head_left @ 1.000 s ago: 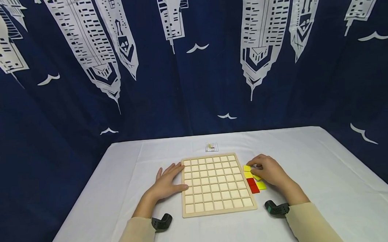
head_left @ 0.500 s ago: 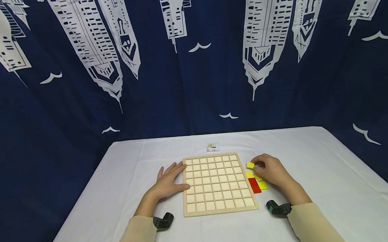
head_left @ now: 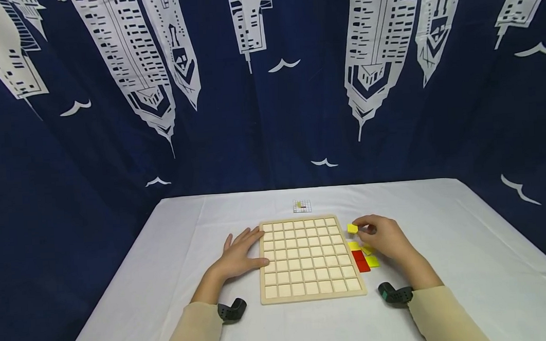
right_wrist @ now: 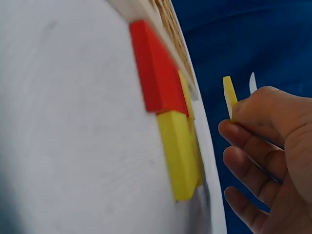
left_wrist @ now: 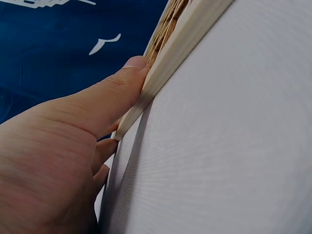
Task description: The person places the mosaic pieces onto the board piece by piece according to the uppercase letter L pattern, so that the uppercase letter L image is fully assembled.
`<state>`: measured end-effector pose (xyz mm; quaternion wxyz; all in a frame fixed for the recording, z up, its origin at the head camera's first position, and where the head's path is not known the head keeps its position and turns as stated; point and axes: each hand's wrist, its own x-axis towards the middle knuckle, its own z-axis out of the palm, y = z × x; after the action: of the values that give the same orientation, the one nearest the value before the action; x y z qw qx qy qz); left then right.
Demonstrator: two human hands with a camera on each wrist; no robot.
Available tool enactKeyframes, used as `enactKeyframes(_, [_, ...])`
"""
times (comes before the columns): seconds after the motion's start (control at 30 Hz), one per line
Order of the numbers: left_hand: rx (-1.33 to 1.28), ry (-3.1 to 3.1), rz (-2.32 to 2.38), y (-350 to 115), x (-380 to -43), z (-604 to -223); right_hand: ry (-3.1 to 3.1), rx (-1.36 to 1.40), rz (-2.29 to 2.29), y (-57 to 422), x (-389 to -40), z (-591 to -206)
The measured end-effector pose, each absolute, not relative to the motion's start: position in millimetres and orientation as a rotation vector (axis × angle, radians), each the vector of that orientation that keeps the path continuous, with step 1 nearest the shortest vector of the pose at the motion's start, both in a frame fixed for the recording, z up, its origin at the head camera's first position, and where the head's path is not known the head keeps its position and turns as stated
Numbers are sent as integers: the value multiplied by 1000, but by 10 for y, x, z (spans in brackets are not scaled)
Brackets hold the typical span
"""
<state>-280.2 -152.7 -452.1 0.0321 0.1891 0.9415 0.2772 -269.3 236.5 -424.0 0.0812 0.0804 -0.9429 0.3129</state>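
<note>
My right hand (head_left: pixel 384 238) pinches a small yellow square tile (head_left: pixel 352 228) between thumb and forefinger, just off the upper right side of a wooden grid board (head_left: pixel 360 292). In the right wrist view the pinched tile (right_wrist: pixel 228 97) is held up off the white cloth, while the other fingers curl loosely below. Spread out, my left hand (head_left: pixel 237 257) rests at the board's left edge; in the left wrist view its thumb touches the wooden rim (left_wrist: pixel 168 68). Beside the board's right edge lie red tiles (head_left: pixel 361 261) and several yellow tiles (head_left: pixel 372 261), partly under my right hand.
A small card (head_left: pixel 301 206) printed with a grid and coloured squares lies beyond the board. The white-clothed table (head_left: pixel 219 209) ends at a dark blue curtain (head_left: pixel 270 114) with white building prints. Each wrist wears a black camera (head_left: pixel 232 310).
My right hand has lifted the yellow tile away from the others, up and toward the far side. My left hand stays at the board's edge; the whole view shifts slightly.
</note>
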Motion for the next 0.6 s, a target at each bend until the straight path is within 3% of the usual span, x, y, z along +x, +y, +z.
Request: enactKeyframes(0.6, [568, 2891, 841, -1516, -2802, -4511, -2778, 439, 1003, 1998, -2829, -3993])
